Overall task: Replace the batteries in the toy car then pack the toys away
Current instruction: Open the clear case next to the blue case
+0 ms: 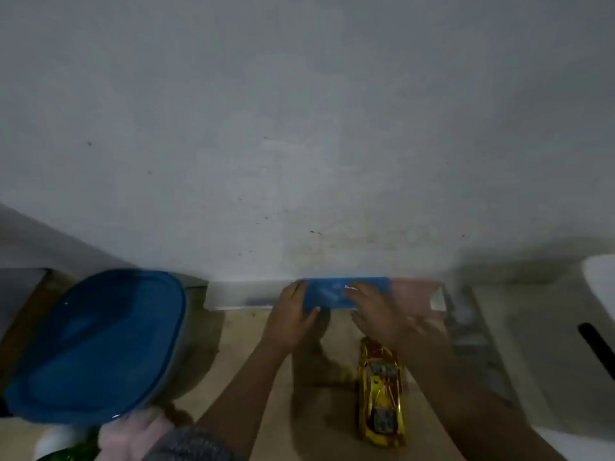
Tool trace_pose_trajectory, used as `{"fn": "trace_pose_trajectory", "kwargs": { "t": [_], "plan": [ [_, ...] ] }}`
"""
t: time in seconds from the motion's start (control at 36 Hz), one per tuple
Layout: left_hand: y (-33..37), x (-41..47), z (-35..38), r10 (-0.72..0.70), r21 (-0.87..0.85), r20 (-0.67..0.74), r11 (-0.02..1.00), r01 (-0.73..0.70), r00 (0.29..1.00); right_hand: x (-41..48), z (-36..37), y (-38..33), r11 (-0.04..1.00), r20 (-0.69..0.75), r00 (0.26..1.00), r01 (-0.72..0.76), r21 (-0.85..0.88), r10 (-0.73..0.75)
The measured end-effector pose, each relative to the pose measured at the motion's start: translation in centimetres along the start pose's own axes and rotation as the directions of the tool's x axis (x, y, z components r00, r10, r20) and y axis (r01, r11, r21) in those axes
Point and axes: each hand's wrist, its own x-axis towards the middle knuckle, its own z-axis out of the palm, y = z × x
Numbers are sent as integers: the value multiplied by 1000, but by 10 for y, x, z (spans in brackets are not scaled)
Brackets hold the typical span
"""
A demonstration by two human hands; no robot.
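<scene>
A gold and yellow toy car [381, 394] lies on the wooden table, nose pointing away from me. Beyond it, at the foot of the wall, a flat blue pack [332, 292] is held between both hands; its contents are too blurred to name. My left hand [293, 316] grips its left end with the thumb underneath. My right hand [379, 314] lies over its right part, fingers spread and blurred by motion. A pale pink strip [416, 296] continues to the right of the blue pack.
A large blue-lidded container [96, 344] stands at the left. Soft toys in pink, grey and green [139, 437] lie at the bottom left. A white object with a black slot [599, 314] sits at the right edge. A grey wall [299, 128] rises straight ahead.
</scene>
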Motion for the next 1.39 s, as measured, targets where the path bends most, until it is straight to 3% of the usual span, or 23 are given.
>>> {"fn": "trace_pose_trajectory", "kwargs": {
  "t": [0.08,0.25,0.42,0.81,1.19,1.39],
  "plan": [
    [-6,9,7,9,83,3,997,-9,1000,11,7,7,994,-39,999,4,-107,-8],
    [-19,15,15,101,201,-8,975,-97,995,24,17,16,903,-179,965,105,-418,-194],
    [-22,15,14,103,177,-32,979,-96,994,26,8,24,784,-254,869,214,-583,-426],
    [-12,18,13,-7,106,-20,994,9,1000,37,18,33,720,-191,855,262,-643,-482],
    [-11,22,9,-45,80,16,996,44,999,39,19,29,760,-214,861,259,-596,-462],
    [-8,25,5,-52,44,15,998,52,999,40,19,29,835,-266,883,212,-508,-386]
  ]
}}
